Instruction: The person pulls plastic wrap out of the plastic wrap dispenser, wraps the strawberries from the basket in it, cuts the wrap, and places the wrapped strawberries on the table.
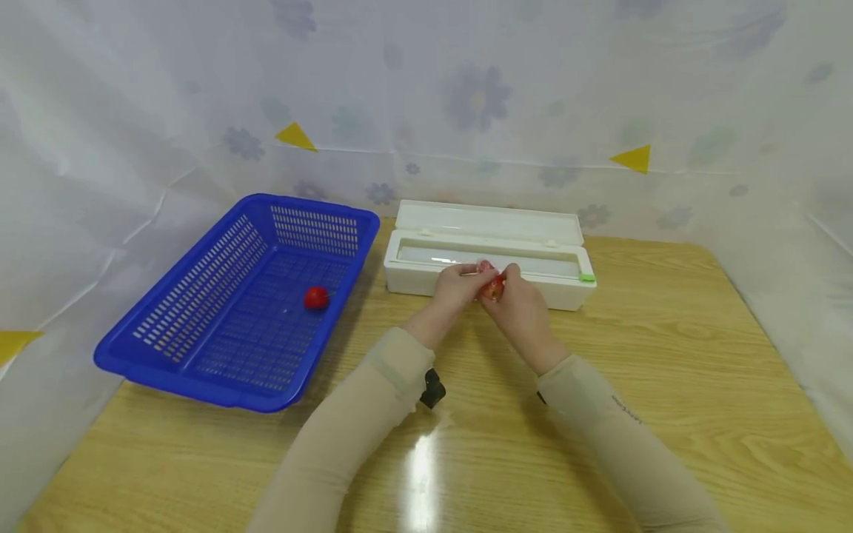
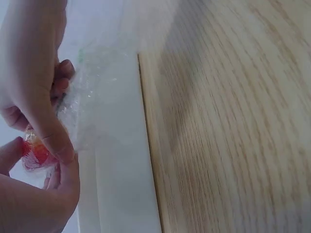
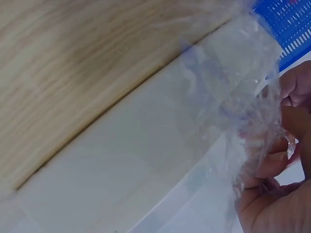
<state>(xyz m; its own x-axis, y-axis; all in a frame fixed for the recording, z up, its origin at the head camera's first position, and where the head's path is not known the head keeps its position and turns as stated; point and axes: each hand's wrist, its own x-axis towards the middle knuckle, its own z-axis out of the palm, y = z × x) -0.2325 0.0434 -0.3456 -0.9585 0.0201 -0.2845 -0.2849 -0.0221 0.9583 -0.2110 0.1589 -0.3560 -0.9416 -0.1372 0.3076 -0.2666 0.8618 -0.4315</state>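
Note:
Both hands meet over the front of an open white cling film box (image 1: 413,277), holding a small red-and-yellow fruit (image 1: 493,289) between their fingertips. My left hand (image 1: 456,289) pinches it from the left, while my right hand (image 1: 523,307) grips its right side. Clear cling film (image 3: 257,111) is bunched around the fruit and trails loosely from the fingers in the right wrist view. Shiny film also covers the fruit (image 2: 36,153) in the left wrist view, where the fingers hide part of it.
A blue slotted basket (image 1: 246,396) stands on the left with one red fruit (image 1: 316,297) inside. The white box's lid (image 1: 489,222) is raised at the back, and a green piece (image 1: 586,277) sits at its right end. Behind the wooden table (image 1: 666,370) hangs a flowered curtain (image 1: 476,96).

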